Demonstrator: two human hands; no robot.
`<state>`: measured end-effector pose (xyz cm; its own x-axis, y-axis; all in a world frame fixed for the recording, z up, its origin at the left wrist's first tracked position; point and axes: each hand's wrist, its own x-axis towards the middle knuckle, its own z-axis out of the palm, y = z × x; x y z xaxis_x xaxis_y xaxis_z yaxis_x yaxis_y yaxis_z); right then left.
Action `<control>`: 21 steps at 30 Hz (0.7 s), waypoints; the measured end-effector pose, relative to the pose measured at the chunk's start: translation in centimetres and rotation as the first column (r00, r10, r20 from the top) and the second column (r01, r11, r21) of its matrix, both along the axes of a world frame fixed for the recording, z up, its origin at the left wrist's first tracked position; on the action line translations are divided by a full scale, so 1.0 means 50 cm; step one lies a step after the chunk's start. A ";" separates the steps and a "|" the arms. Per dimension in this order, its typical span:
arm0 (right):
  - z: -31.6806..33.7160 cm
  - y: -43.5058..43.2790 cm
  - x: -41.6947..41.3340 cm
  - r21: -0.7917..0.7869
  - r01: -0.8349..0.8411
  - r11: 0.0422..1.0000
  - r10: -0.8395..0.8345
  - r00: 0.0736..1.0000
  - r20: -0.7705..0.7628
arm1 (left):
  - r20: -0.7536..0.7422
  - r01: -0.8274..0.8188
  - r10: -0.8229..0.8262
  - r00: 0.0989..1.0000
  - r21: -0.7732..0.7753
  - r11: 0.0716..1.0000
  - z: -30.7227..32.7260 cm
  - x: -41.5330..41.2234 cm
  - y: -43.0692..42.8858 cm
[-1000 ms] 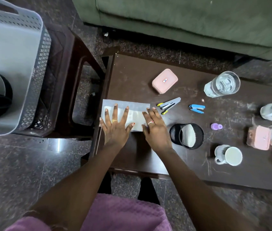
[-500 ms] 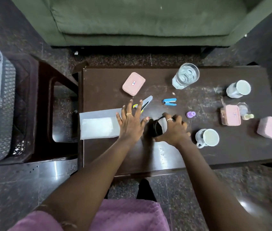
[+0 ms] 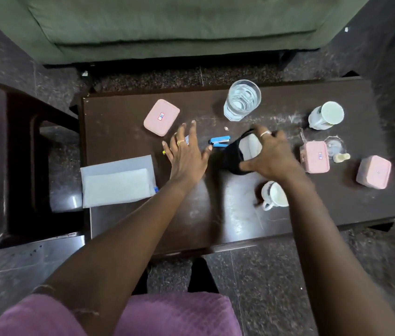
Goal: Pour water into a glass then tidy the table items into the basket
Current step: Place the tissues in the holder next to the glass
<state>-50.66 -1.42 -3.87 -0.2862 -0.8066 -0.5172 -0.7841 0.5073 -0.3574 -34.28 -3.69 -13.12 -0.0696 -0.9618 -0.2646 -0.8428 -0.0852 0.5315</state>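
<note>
Pouring looks done — the glass (image 3: 242, 100) beyond our fingertips holds water. Our right hand (image 3: 268, 155) wraps thumb and fingers round the black mesh cup (image 3: 236, 156), tilted; our left hand (image 3: 186, 154) hangs splayed over the blue stapler (image 3: 220, 142). Tidying barely started — pink cases, mugs, paper remain; basket not visible.

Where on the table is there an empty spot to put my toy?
Bare room: the near edge of the table, between the white envelope and white mug; also behind the pink case. It is crowded around the hands and right end.
</note>
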 end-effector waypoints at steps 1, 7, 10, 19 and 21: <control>0.009 -0.011 -0.028 -0.012 0.010 1.000 -0.010 1.000 -0.014 | -0.005 0.002 -0.002 1.000 -0.014 1.000 0.005 -0.018 -0.014; -0.004 -0.086 -0.162 -0.032 0.054 0.998 -0.057 0.994 -0.097 | -0.038 0.085 -0.088 0.995 -0.071 0.994 0.028 -0.135 -0.115; -0.041 -0.133 -0.198 -0.037 0.071 0.997 -0.074 0.993 -0.089 | -0.013 0.086 -0.086 0.996 -0.037 0.996 0.034 -0.189 -0.169; -0.131 -0.222 -0.220 -0.053 0.060 0.997 -0.065 0.992 -0.105 | -0.087 0.038 -0.017 0.996 0.249 0.968 0.036 -0.258 -0.239; -0.141 -0.232 -0.219 -0.053 0.057 0.997 -0.062 0.993 -0.100 | -0.107 0.052 -0.027 0.994 0.238 0.970 0.032 -0.258 -0.242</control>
